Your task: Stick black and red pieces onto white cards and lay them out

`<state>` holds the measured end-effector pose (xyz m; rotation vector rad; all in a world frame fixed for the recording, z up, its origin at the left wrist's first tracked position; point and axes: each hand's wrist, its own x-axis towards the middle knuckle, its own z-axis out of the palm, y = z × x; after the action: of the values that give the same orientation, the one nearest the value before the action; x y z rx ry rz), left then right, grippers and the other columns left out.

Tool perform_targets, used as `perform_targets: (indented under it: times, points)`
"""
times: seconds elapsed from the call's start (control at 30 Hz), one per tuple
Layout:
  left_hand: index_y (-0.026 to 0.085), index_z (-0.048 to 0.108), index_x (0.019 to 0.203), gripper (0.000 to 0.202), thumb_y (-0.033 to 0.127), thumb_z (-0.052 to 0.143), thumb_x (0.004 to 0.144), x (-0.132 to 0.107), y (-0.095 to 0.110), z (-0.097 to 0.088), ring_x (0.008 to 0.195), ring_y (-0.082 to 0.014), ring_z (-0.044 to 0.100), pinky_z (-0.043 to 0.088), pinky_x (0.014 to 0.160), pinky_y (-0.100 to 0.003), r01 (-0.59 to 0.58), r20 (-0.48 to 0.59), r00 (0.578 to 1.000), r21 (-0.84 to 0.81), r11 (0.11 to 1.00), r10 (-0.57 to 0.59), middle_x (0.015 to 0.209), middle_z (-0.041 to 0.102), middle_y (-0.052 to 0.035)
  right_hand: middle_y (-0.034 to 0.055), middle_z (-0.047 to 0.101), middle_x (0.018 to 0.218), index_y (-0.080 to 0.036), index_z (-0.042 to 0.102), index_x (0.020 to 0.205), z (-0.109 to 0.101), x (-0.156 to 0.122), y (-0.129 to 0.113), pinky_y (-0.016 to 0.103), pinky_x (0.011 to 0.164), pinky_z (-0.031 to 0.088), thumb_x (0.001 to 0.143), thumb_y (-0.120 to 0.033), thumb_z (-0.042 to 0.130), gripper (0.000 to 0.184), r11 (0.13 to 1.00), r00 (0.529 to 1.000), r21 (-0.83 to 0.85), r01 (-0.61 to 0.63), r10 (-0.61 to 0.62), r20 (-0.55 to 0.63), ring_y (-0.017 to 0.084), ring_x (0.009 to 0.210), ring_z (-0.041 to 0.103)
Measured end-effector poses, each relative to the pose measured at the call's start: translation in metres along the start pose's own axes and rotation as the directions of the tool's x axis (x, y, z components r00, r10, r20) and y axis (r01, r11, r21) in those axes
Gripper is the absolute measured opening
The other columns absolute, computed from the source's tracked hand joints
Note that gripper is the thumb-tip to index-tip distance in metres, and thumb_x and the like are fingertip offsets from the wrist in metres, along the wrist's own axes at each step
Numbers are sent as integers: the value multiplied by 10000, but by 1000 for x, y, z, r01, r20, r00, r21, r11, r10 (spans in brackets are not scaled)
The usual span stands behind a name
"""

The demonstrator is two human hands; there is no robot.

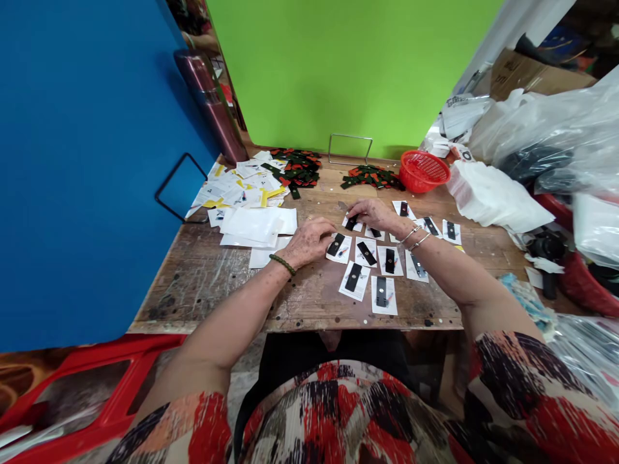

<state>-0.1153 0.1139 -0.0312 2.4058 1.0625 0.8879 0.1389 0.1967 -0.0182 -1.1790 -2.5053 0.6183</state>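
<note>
My left hand [309, 241] rests on the wooden table [203, 277], its fingers curled over the edge of a white card with a black strip [337, 247]. My right hand [374, 213] lies farther back, its fingertips pinching down on another such card [352, 223]. Several more white cards, each bearing a black strip [384, 293], lie spread in rows in front of and to the right of both hands.
A pile of white and yellow cards [244, 193] lies at the left. Two heaps of dark strips [296, 167] sit at the back, beside a red basket [423, 171]. Plastic bags [493, 193] crowd the right side. A blue panel [82, 161] walls the left.
</note>
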Motion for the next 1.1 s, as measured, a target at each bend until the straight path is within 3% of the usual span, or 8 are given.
perform_targets:
  times: [0.1,0.23,0.37,0.5,0.63,0.73,0.9,1.1]
  points:
    - [179,758,964,203,153,579,871,1,1,2,1063,-233,685,519,1021,-441,-10,-10,1000,-1,1000,10,1129,756,-92,62,757,1193,-210,827,1009,-6,-4,-5,300,933,530,732,-10,625,397,1000,1000,2,-20,20,-18,222,1059,709]
    - [184,761,974,215,145,575,874,2,0,5,1081,-234,691,507,1040,-450,-20,-25,1000,2,1000,20,1139,759,-95,100,759,1160,-158,814,1050,-26,-19,-12,318,950,503,769,-45,601,370,991,988,-87,-98,87,-130,239,1059,694]
    - [193,768,965,218,137,577,874,3,-3,7,1092,-241,695,491,1050,-472,-31,-39,999,11,999,32,1132,768,-91,100,768,1061,-139,805,1043,-40,-41,-12,321,887,503,794,-117,626,307,969,981,-165,-186,175,-80,229,948,683]
    - [205,774,950,208,170,577,895,6,-6,8,1106,-248,693,499,1040,-473,-16,-34,999,19,1000,16,1162,767,-84,80,766,1073,-170,795,1082,-32,-57,-8,339,899,506,769,-129,682,336,953,970,-186,-241,229,-83,231,940,680]
    - [210,773,1024,298,94,562,848,18,-7,10,1168,-240,675,492,1073,-448,-7,-26,1000,41,999,8,1222,750,-74,109,756,1126,-167,792,1096,-23,-64,-6,384,967,504,779,-141,712,328,964,982,-191,-186,173,-80,264,1031,679]
    - [232,765,1104,386,63,587,805,36,-9,11,1249,-248,634,451,1132,-444,-44,45,998,90,995,40,1318,710,-66,124,752,1120,-158,785,1116,-21,-66,-5,394,960,515,797,-144,699,330,968,987,-193,-158,147,-69,267,1020,684]
    - [249,709,1266,520,164,738,755,73,-19,13,1247,-278,616,447,1124,-463,-34,252,968,144,989,-4,1450,625,-78,133,750,1114,-146,780,1124,-16,-68,-1,395,980,505,822,-158,680,319,961,989,-239,-138,120,-87,278,1051,675]
    - [254,723,1248,512,251,762,737,102,-30,16,1228,-283,600,417,1139,-453,-50,391,920,175,983,-23,1345,685,-49,170,725,1184,-111,757,1168,-8,-69,6,409,1034,470,858,-209,660,339,953,989,-270,-140,120,-88,290,1125,650]
